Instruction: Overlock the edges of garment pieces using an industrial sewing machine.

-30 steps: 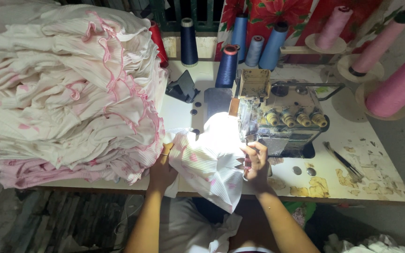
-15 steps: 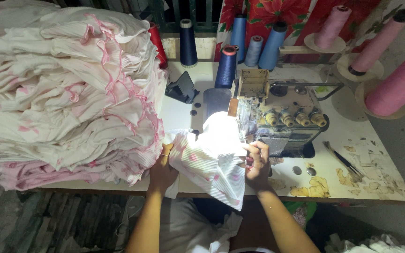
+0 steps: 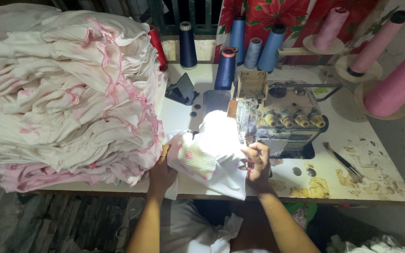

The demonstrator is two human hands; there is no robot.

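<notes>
Ribbed cloth held at the sewing machine

The cloth (image 3: 212,154) is soft white ribbed knit with faint pink spots, lying crumpled on the near middle of the bench (image 3: 376,182), brightly lit by the machine's lamp. Its long axis runs from the near edge, where a flap hangs over, away towards the machine (image 3: 282,122), its far end pointing at the needle area. The left hand (image 3: 161,171) lies on the cloth's left edge, fingers curled on it; whether it pinches the fabric cannot be told. The right hand (image 3: 257,161) has its grip closed, pinching the cloth's right edge just beside the machine.

The machine is a boxy grey metal one with a row of knobs. Left of the cloth a tall pile (image 3: 66,93) of folded white and pink garments with frilled pink hems crowds the bench and presses against the left hand. Far behind stand blue cones (image 3: 240,47) of thread; pink cones (image 3: 376,47) stand at the far right. Tweezers (image 3: 343,161) lie right of the machine on the worn, peeling bench top
</notes>
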